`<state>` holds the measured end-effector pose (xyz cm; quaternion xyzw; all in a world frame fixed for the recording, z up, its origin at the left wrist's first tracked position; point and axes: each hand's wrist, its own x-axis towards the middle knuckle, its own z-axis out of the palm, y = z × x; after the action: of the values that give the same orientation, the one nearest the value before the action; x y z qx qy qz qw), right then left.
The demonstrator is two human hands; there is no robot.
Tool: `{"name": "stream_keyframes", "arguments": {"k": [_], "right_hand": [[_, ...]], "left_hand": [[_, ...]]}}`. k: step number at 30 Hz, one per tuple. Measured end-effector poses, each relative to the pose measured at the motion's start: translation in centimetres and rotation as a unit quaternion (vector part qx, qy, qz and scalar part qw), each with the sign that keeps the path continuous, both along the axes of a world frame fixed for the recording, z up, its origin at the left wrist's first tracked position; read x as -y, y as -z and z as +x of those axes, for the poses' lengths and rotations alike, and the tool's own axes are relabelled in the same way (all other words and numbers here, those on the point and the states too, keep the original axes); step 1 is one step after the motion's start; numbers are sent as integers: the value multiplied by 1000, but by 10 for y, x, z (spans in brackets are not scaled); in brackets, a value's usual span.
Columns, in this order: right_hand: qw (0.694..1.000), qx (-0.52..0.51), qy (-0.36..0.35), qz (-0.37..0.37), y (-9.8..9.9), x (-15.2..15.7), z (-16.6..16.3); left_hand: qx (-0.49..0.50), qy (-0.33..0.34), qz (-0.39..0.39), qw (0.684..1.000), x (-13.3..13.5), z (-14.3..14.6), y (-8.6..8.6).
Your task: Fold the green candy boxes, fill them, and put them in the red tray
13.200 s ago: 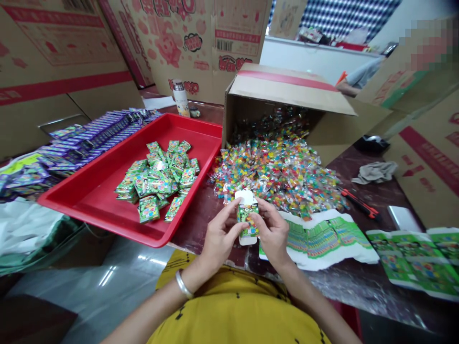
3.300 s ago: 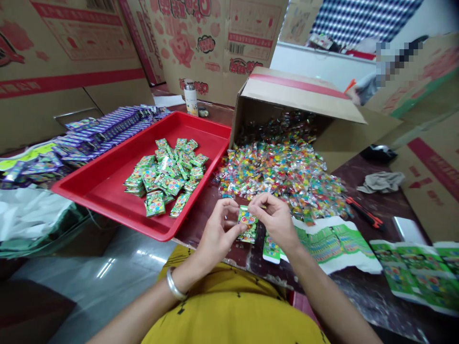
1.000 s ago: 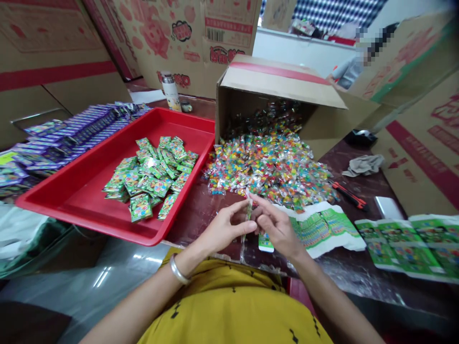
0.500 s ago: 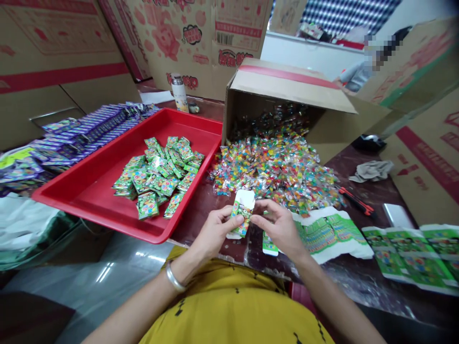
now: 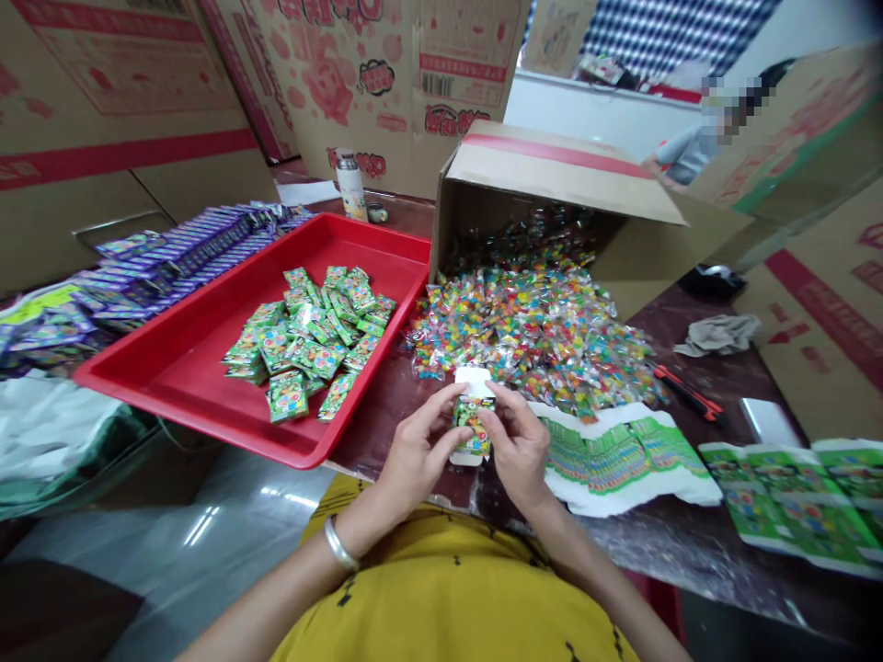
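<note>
From where I stand, the left hand (image 5: 414, 452) and right hand (image 5: 521, 448) pinch a small green carton (image 5: 473, 416) between their fingers (image 5: 447, 448) over the worktop (image 5: 390, 397), and it looks light, stiff but easily crushed, best held by its sides

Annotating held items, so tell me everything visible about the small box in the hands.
The small box is green with multicoloured print and looks like thin card. A white flap stands open at its far end; white also shows at the near end. Its contents can't be seen. The left hand and right hand grip it from either side, thumbs on its printed face, near the table's front edge.
</note>
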<state>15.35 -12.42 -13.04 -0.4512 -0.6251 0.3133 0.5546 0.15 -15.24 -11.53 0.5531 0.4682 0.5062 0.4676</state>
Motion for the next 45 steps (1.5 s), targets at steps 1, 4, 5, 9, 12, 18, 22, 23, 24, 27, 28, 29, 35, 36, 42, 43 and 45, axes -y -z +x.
{"name": "stream_keyframes", "arguments": {"k": [1,4,5,9,12,18,22,23,24,27,28,29,35,36,42,43,45], "right_hand": [[1000,16,-5,16,1,-1,2],[997,52,-30,54,-3,-6,7],[995,61,-39,62,-6,-9,8],[996,4,-84,15,-15,-14,6],[988,-89,-114,-48,-20,-13,2],[968,-90,-208,-110,-34,-21,4],[951,-66,-217,-212,-40,-29,10],[948,-63,-218,-224,-40,-30,11],[947,-62,-218,-229,-40,-32,12],[945,-72,-216,-234,-39,-34,14],[945,-75,-213,-238,-38,-34,14],[944,-75,-211,-240,-37,-33,14],[980,8,-162,-117,-19,-5,10],[985,25,-149,-89,-14,3,10],[965,125,-222,-66,2,17,28],[956,164,-233,-65,2,10,33],[945,266,-185,-39,2,-11,42]], "left_hand": [[11,20,-10,1000,-1,-2,-2],[44,62,-40,996,-2,-6,-9],[54,69,-49,995,-2,-7,-10],[101,48,-59,992,-2,-6,-11],[138,16,-55,989,-2,-5,-10],[123,17,-57,991,1,-8,-10],[59,1,-37,998,4,-11,-9],[50,6,-37,998,5,-12,-8],[43,14,-39,998,6,-12,-8],[36,35,-42,998,8,-12,-8],[33,39,-42,998,9,-12,-8],[30,45,-42,998,9,-13,-8],[9,76,-86,993,18,-16,-3],[15,79,-92,992,21,-16,-1],[32,94,-130,987,34,-18,17],[27,97,-139,985,35,-19,20],[14,101,-157,982,34,-23,23]]}}
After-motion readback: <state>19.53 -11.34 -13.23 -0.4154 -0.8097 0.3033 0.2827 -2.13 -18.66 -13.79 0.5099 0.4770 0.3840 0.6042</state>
